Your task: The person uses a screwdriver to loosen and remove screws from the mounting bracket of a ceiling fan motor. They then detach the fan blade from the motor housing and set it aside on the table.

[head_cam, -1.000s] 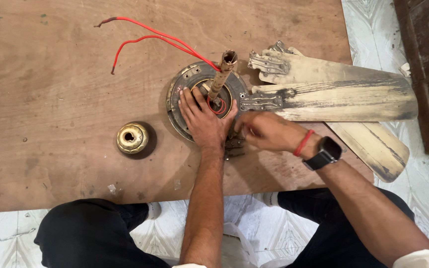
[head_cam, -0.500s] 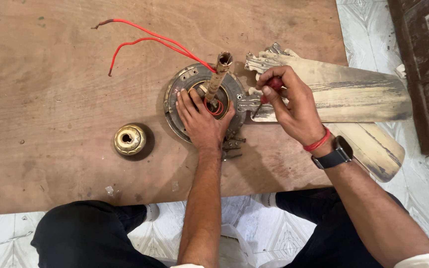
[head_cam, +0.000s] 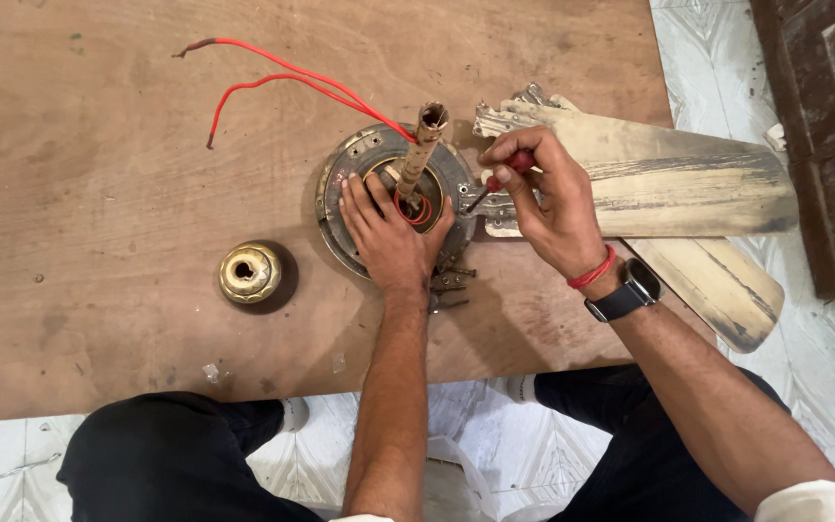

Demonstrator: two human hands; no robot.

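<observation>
Head view, looking straight down: we see a round ceiling-fan motor housing (head_cam: 359, 184) lying on a brown plywood board (head_cam: 99, 145), near the middle of the frame. Left hand (head_cam: 388, 232) lies flat on the housing, palm down, fingers spread toward 12 o'clock, pressing on the metal and not closed round anything. A dirty upright shaft (head_cam: 420, 145) rises from the hub just at 1 o'clock of that hand, with red wires (head_cam: 273, 77) running out from its base toward 10 o'clock across the board.

Right hand (head_cam: 548, 203) sits at 3 o'clock of the housing, fingers clenched around a red-handled screwdriver (head_cam: 503, 180); the dark tip points toward 8 o'clock and meets the blade bracket (head_cam: 480, 203) at the housing's rim. We cannot tell whether the tip sits in a screw. Wrist carries a red band (head_cam: 591, 271) and a dark watch (head_cam: 623, 295).

Two worn cream fan blades (head_cam: 669, 174) stretch out toward 3 and 4 o'clock, one overlapping the other, reaching past the board's edge. A small brass-coloured cap (head_cam: 249, 272) stands alone on the board at 8 o'clock of the housing, well apart. A few loose metal bits (head_cam: 448, 285) lie just at 6 o'clock of the housing, beside the left wrist.
</observation>
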